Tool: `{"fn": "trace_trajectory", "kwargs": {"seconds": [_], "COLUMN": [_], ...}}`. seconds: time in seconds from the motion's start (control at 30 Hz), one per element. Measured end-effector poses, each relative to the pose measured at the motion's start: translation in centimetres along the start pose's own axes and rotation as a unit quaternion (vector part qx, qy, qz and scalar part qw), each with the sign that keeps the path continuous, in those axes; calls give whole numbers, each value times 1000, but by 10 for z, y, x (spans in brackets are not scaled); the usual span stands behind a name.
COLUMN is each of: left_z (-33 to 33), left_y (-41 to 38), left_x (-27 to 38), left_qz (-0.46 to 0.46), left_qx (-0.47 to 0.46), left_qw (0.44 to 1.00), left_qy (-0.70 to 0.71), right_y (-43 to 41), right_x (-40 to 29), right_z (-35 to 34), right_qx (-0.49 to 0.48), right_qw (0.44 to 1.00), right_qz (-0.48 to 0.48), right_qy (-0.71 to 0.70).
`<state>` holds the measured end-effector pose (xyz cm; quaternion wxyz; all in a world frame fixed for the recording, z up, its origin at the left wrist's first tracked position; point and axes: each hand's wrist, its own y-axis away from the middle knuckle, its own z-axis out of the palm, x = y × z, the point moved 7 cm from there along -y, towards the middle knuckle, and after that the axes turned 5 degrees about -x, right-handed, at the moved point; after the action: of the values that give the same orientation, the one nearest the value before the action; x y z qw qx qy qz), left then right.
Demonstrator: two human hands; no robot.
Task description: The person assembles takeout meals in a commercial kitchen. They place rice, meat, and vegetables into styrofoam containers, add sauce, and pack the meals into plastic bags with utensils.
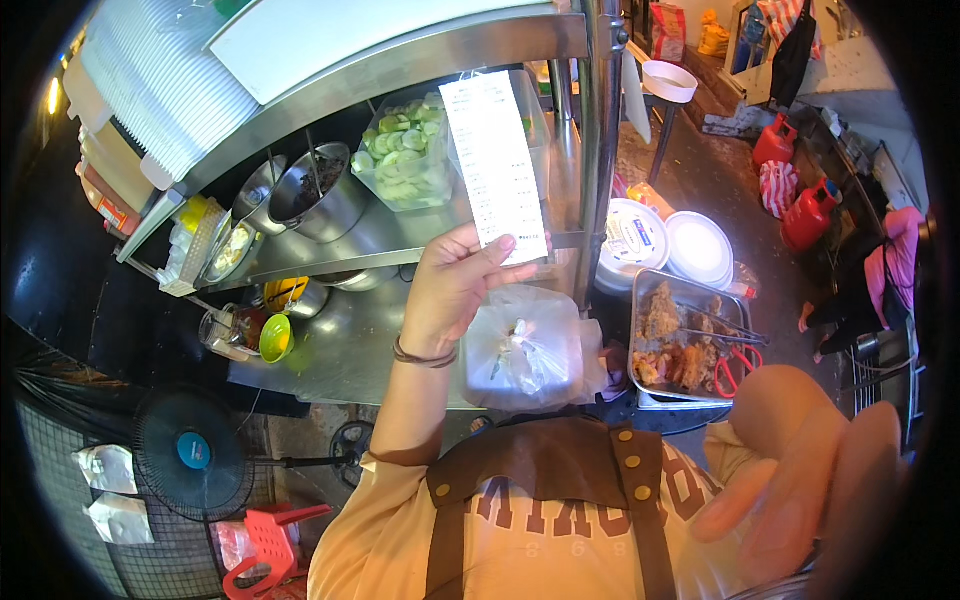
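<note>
My left hand pinches the lower end of a long white paper receipt between thumb and fingers; the slip bears writing. Just below that hand, a tied clear plastic bag with a container inside rests on the steel counter. Behind the slip, a clear tub of sliced cucumbers stands on a steel shelf. My right hand is raised very close to the camera at the lower right, its fingers large and partly cut off by the dark rim; whether it holds anything is not visible.
Steel pots stand on the shelf. Right of the post, a metal tray holds fried meat, tongs and red-handled scissors beside lidded white tubs. A fan stands lower left. A person is at far right.
</note>
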<state>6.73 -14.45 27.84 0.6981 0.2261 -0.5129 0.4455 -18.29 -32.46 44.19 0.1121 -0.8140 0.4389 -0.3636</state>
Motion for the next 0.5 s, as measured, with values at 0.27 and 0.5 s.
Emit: {"fn": "trace_trajectory", "kwargs": {"seconds": [0.27, 0.5], "left_z": [-2, 0], "left_y": [-2, -3], "left_x": [-4, -4], "left_qz": [-4, -2], "left_qx": [-3, 2], "left_qw": [1000, 1000], "left_qy": [7, 9], "right_y": [16, 26], "right_x": [-2, -1], "right_z": [8, 6], "right_qx": [21, 36], "right_qw": [989, 981], "right_qz": [-95, -120], "right_qy": [114, 145]}}
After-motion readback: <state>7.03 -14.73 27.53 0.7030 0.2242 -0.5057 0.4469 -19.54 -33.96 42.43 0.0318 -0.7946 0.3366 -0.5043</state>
